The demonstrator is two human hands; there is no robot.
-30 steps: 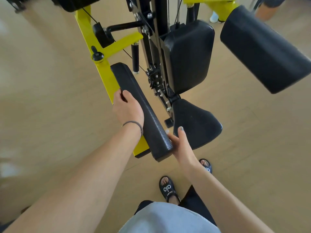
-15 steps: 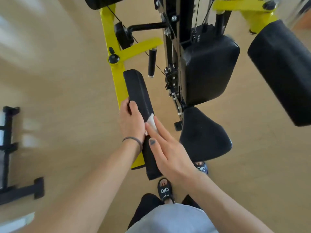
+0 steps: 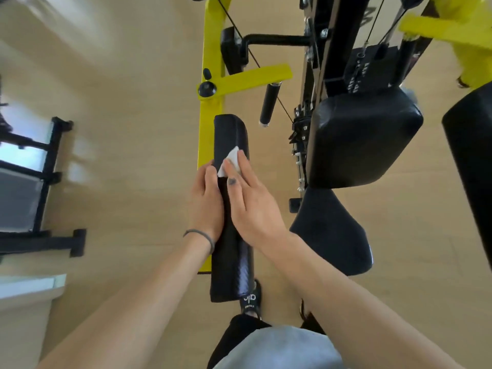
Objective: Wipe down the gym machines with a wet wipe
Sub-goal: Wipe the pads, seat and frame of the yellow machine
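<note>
Standing over a pale wooden floor (image 3: 127, 145), you face a gym machine with a yellow frame (image 3: 210, 43) and black uprights. A black rack (image 3: 45, 182) stands off to your left against a bright window. On the machine, a big square back pad (image 3: 364, 139) hangs above the seat (image 3: 332, 235), with a roller pad (image 3: 471, 166) at far right. Nearer you runs the long narrow arm pad (image 3: 231, 267), bolted beside the yellow frame. Your left hand (image 3: 206, 201) curls its fingers round the pad's left edge, clamping it. Your right hand (image 3: 253, 203) lies flat on top, fingers straight and close together, pressing the white wipe (image 3: 231, 158) onto the pad's upper half.
</note>
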